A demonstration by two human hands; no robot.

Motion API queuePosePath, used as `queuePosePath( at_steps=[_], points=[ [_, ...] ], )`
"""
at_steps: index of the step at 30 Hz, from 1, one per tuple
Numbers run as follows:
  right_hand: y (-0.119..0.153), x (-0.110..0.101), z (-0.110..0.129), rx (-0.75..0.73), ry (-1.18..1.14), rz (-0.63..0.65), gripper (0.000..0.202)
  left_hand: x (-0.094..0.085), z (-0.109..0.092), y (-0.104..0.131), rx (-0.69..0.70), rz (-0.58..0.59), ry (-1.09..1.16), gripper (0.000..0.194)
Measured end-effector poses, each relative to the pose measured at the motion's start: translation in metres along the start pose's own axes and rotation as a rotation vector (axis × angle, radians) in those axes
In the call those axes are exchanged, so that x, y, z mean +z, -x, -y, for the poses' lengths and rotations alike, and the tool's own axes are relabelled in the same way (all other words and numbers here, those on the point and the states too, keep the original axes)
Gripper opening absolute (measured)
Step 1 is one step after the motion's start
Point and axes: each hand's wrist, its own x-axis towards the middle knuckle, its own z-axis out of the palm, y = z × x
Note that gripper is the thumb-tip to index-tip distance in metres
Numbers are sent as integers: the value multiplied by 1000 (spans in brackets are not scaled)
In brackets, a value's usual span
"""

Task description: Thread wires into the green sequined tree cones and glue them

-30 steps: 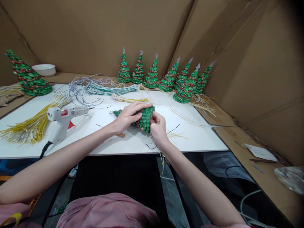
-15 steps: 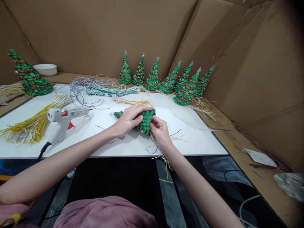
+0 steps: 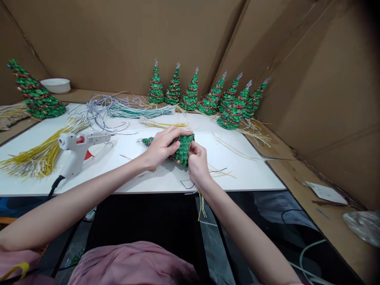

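A small green Christmas tree point(image 3: 184, 152) with red trim lies on its side on the white board, its clear tip pointing left. My left hand point(image 3: 163, 147) is wrapped over it from above and presses it down. At the tree's base, my right hand point(image 3: 198, 160) is closed with thumb and fingers pinched together. Yellow and white wires point(image 3: 202, 208) hang from beneath that hand over the board's front edge. What the fingertips pinch at the base is hidden. A thin pointed tool point(image 3: 126, 157) lies partly under my left wrist.
A white glue gun point(image 3: 74, 150) rests at the left beside a bundle of yellow wires point(image 3: 44, 154). Green-and-white wires point(image 3: 142, 112) lie behind. Several finished-looking trees point(image 3: 190, 91) stand at the back, a larger tree point(image 3: 35, 95) and a white bowl point(image 3: 56, 86) at far left.
My right hand has turned slightly and its fingers sit closer against the tree's base. The hanging wires have shifted a little left. My left hand keeps its hold.
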Motion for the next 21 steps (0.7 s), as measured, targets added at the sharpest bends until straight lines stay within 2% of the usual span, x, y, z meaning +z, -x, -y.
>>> queuePosePath(
  at_steps=[5,13,21],
  points=[
    [-2,-3,-3,-13,29,6,7,0,0,0,2,-6,12,46],
    [-13,-18,-3,20,88,102,7,-5,-3,-1,-19,44,90,46],
    [-23,-25,11,80,65,241,15,-11,-10,3,-72,96,-36,48]
  ],
)
